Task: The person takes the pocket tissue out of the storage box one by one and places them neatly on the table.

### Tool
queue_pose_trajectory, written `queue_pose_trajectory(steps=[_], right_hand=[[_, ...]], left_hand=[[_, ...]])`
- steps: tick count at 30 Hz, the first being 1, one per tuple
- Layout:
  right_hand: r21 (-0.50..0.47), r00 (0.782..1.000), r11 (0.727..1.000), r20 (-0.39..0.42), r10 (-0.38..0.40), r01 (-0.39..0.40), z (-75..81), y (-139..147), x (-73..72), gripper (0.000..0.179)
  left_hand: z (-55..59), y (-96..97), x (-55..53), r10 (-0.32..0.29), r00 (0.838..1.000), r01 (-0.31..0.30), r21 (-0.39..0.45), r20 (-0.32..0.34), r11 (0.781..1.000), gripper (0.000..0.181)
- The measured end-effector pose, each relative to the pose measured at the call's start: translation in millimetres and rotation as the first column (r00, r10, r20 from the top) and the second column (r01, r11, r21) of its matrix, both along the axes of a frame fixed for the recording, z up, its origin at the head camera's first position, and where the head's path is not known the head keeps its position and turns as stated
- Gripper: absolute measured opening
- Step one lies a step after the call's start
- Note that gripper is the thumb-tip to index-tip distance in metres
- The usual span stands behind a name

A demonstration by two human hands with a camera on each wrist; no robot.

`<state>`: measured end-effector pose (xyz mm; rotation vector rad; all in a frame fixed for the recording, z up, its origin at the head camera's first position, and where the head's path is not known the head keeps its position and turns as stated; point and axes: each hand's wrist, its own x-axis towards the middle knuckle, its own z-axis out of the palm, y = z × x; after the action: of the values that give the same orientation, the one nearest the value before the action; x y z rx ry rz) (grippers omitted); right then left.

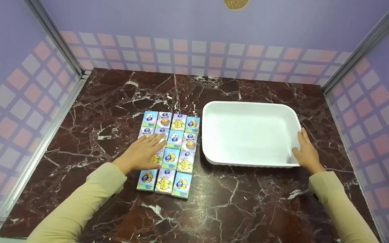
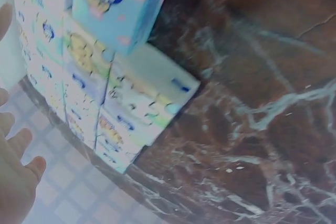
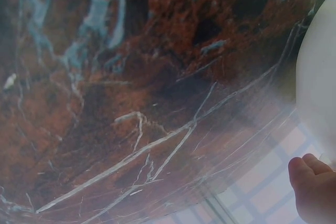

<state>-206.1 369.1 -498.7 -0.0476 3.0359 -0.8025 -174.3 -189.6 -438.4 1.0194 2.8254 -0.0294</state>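
Small tissue packs (image 1: 185, 162) with cartoon pictures lie flat on the table in close rows, left of the basin. Over the left part of these rows spreads my left hand (image 1: 142, 153), its fingers straight and its palm hiding some packs. The left wrist view shows a blue pack (image 2: 118, 9) near the edge of the rows, with the left fingers at that view's left side. A white rectangular basin (image 1: 248, 133) stands right of the packs with nothing inside. My right hand (image 1: 307, 153) grips its right rim near the front corner, thumb inside and fingers outside.
The table (image 1: 235, 209) is dark red marble with white veins. Purple panels (image 1: 194, 20) with pink and white checks enclose it at the back, left and right. A narrow gap separates the packs from the basin's left wall.
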Motion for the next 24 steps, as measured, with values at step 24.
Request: queue_pose_trajectory(steps=[24], right_hand=[[0.230, 0.979, 0.961, 0.173, 0.112, -0.151, 49.9, -1, -23.2, 0.053]], left_hand=[[-2.4, 55.4, -91.3, 0.280, 0.893, -0.114, 0.425, -0.353, 0.898, 0.046]])
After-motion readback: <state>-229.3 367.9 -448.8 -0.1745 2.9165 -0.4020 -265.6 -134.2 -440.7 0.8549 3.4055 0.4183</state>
